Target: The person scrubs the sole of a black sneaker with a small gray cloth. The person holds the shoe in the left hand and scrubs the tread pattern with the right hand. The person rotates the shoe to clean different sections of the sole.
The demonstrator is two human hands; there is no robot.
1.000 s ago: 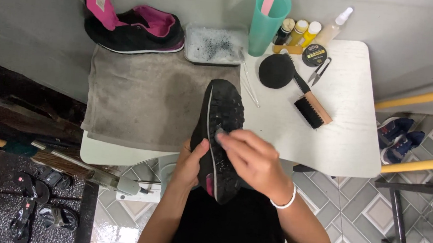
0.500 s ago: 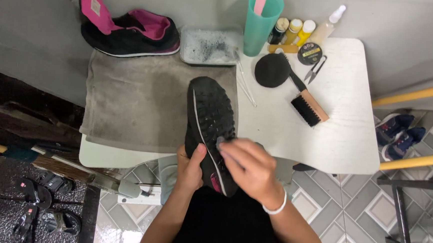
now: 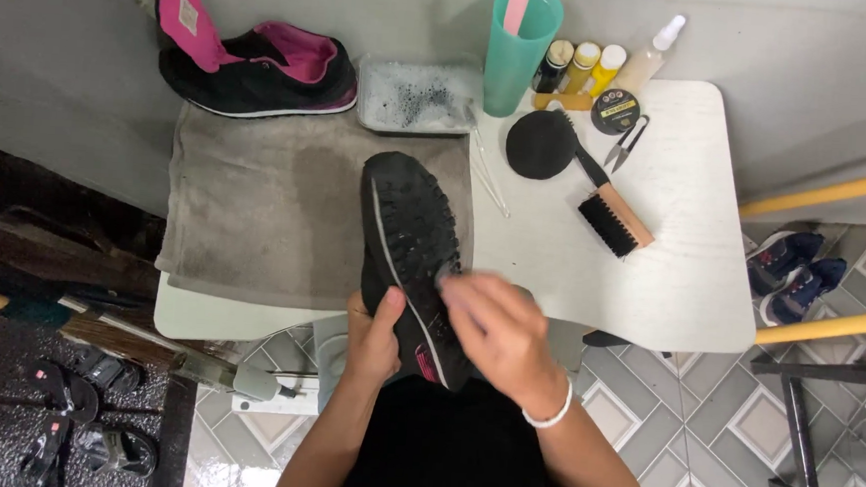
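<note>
Black rubber sole up: a black shoe (image 3: pixel 410 262) is held sole-up over the near table edge, toe at about 12 o'clock, heel toward the person. The left hand (image 3: pixel 375 338) clamps the heel end from the 8 o'clock side, thumb across the sole rim, forearm rising from the bottom of the frame. The right hand (image 3: pixel 495 336) lies over the rear half of the sole from 4 o'clock, fingers curled and blurred; whether it grips something small there cannot be told. A white band sits on that wrist. The two hands are close, both on the shoe, with a strip of sole between them. The toe hangs above a damp grey towel (image 3: pixel 255 213) that covers the left half of the white table (image 3: pixel 692 269). At 10 o'clock from the held shoe, a second black and pink shoe (image 3: pixel 259 62) rests at the towel's far edge. At 12 o'clock is a tray of soapy water (image 3: pixel 417 94), beside it a teal cup (image 3: pixel 518 53). At 2 o'clock a wooden brush (image 3: pixel 615 220) lies well apart from the hands, with bare tabletop around it toward the right edge.
</note>
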